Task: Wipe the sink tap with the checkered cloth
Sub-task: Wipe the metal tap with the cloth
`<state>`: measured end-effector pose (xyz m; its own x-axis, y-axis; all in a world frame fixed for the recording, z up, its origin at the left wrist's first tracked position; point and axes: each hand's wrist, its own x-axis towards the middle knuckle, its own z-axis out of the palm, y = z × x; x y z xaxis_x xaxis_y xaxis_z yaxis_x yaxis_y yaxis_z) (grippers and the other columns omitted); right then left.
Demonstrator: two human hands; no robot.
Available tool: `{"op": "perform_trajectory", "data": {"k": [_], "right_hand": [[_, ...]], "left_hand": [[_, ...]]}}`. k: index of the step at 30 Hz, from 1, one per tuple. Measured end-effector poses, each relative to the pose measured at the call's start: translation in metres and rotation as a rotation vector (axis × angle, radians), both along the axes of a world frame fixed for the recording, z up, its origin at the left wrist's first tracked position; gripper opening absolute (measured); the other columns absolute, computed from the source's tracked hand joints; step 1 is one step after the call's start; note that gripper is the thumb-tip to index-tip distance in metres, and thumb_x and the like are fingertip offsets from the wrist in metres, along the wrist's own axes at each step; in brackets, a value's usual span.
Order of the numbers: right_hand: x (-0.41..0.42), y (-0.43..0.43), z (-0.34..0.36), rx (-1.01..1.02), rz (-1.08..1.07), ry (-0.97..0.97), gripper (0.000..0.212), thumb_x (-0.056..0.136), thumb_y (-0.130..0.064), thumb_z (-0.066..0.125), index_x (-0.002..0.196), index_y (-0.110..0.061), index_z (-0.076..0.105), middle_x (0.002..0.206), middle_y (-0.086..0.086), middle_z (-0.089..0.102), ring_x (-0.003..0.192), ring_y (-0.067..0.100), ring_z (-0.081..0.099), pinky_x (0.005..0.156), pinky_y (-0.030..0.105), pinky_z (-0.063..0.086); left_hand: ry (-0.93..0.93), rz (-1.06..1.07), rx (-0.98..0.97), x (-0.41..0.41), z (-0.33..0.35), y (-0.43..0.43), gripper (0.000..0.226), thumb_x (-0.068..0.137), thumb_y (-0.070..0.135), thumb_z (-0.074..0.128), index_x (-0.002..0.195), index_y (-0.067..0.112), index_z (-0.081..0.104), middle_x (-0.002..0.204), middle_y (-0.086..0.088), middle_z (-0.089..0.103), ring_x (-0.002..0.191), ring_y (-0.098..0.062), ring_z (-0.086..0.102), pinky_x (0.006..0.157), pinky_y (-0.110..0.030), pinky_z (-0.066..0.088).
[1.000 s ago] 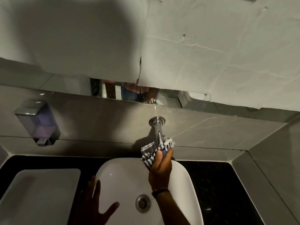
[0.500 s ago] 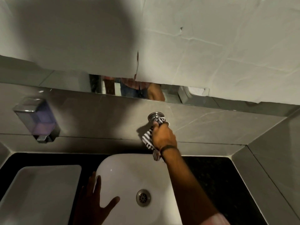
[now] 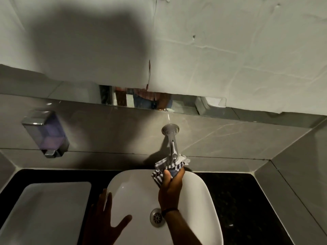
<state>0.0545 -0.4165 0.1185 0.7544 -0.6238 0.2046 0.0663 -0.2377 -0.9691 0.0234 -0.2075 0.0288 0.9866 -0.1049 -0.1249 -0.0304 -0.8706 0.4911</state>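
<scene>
**Head view — sink tap and checkered cloth, handling notes**

Item 1: checkered cloth [image 3: 169,167]. Bunched around the outlet end of the sink tap [image 3: 172,146], directly over the back rim of the basin [image 3: 208,197]. Judged light, soft and fully pliable; it conforms to whatever it wraps. Best held as a wad in the palm, with loose folds closed round the metal.

Item 2: sink tap. Chrome spout projecting from a round wall flange [image 3: 170,129] above the basin. Judged rigid, fixed and smooth, likely slippery under fabric; firm pinch pressure is needed for the cloth to drag and not skate. The shaft between flange and cloth is bare.

Item 3: right hand [image 3: 170,190]. Clenched on the cloth from below, thumb and fingers pressing it against the tap's tip.

Item 4: left hand [image 3: 104,221]. Released, fingers spread, holding nothing, at the basin's front-left rim; whether it rests on the rim cannot be told.

Surroundings: drain [image 3: 156,218] in the basin floor, below the tap; soap dispenser [image 3: 46,134] on the wall well left of the tap; a pale rectangular tray [image 3: 44,213] left of the basin.

Hidden or unclear: the tap's outlet is covered by cloth; any lever or handle cannot be made out; the left hand is in deep shadow and cut by the frame edge; the mirror strip [image 3: 141,101] above the tap shows only a blurred partial reflection.
</scene>
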Motion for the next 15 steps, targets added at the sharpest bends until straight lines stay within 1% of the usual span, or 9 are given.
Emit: {"op": "perform_trajectory", "data": {"k": [2,3,5,6,7,9,11,13,15], "right_hand": [[0.000,-0.001,-0.003,0.057,0.021,-0.006,0.032,0.101,-0.015,0.051,0.131,-0.025,0.049,0.108,-0.029,0.075,0.098,-0.014,0.068,0.081,0.003,0.050],[-0.003,-0.001,-0.002,0.092,0.015,-0.004,0.027,0.102,-0.019,0.049,0.127,-0.029,0.054,0.111,-0.028,0.074,0.099,-0.015,0.067,0.084,0.003,0.049],[-0.016,-0.001,-0.004,0.239,0.000,0.037,0.023,0.108,-0.028,0.044,0.123,-0.031,0.062,0.119,-0.012,0.075,0.105,-0.014,0.066,0.098,0.011,0.049],[-0.025,-0.001,-0.005,0.375,0.010,0.080,0.028,0.111,-0.034,0.041,0.122,-0.029,0.066,0.124,-0.002,0.075,0.107,-0.008,0.069,0.105,0.023,0.052],[-0.034,-0.001,-0.006,0.573,0.046,0.147,0.039,0.110,-0.044,0.039,0.121,-0.023,0.070,0.126,0.008,0.076,0.108,0.002,0.073,0.104,0.034,0.056],[-0.054,-0.003,-0.003,1.063,0.243,0.276,0.073,0.098,-0.070,0.037,0.126,-0.013,0.071,0.132,0.019,0.073,0.115,0.028,0.075,0.095,0.048,0.059],[-0.072,-0.004,0.000,1.390,0.469,0.392,0.101,0.085,-0.086,0.034,0.137,-0.006,0.066,0.142,0.026,0.065,0.127,0.045,0.065,0.098,0.057,0.055],[-0.084,-0.004,0.007,1.527,0.626,0.463,0.113,0.078,-0.092,0.033,0.137,-0.003,0.066,0.147,0.030,0.058,0.131,0.051,0.059,0.099,0.062,0.054],[-0.090,0.006,0.016,1.587,0.725,0.538,0.117,0.073,-0.094,0.036,0.137,-0.001,0.065,0.149,0.032,0.055,0.134,0.053,0.056,0.104,0.064,0.050]], "left_hand": [[-0.014,-0.003,-0.025,0.001,-0.005,0.003,0.129,0.064,0.099,0.018,0.155,0.007,0.024,0.166,-0.012,0.013,0.151,-0.036,0.020,0.119,-0.058,0.022],[-0.023,-0.011,-0.026,0.000,-0.007,0.004,0.123,0.070,0.096,0.019,0.155,0.008,0.024,0.166,-0.012,0.013,0.151,-0.035,0.019,0.120,-0.058,0.021],[-0.103,-0.018,-0.006,-0.006,-0.009,0.005,0.103,0.082,0.084,0.023,0.157,0.013,0.021,0.167,-0.010,0.012,0.153,-0.031,0.013,0.122,-0.054,0.015],[-0.166,-0.016,-0.014,-0.009,-0.008,0.005,0.093,0.088,0.077,0.025,0.157,0.016,0.022,0.167,-0.008,0.013,0.154,-0.028,0.011,0.123,-0.051,0.012],[-0.211,-0.011,-0.051,-0.012,-0.006,0.006,0.084,0.092,0.072,0.025,0.157,0.019,0.026,0.167,-0.006,0.018,0.154,-0.025,0.013,0.123,-0.048,0.013],[-0.191,0.081,-0.234,-0.014,0.006,0.002,0.080,0.091,0.077,0.022,0.146,0.025,0.047,0.158,-0.002,0.041,0.147,-0.023,0.033,0.119,-0.043,0.025],[0.167,0.270,-0.578,-0.018,0.034,-0.003,0.098,0.071,0.097,0.020,0.121,0.028,0.069,0.134,-0.002,0.065,0.125,-0.022,0.057,0.110,-0.039,0.040],[0.672,0.390,-0.870,-0.021,0.066,-0.001,0.106,0.054,0.104,0.031,0.099,0.021,0.081,0.110,-0.007,0.077,0.103,-0.027,0.071,0.095,-0.042,0.054],[0.970,0.371,-1.023,-0.027,0.080,0.011,0.104,0.052,0.102,0.047,0.100,0.016,0.081,0.106,-0.012,0.078,0.099,-0.030,0.074,0.085,-0.041,0.060]]}}
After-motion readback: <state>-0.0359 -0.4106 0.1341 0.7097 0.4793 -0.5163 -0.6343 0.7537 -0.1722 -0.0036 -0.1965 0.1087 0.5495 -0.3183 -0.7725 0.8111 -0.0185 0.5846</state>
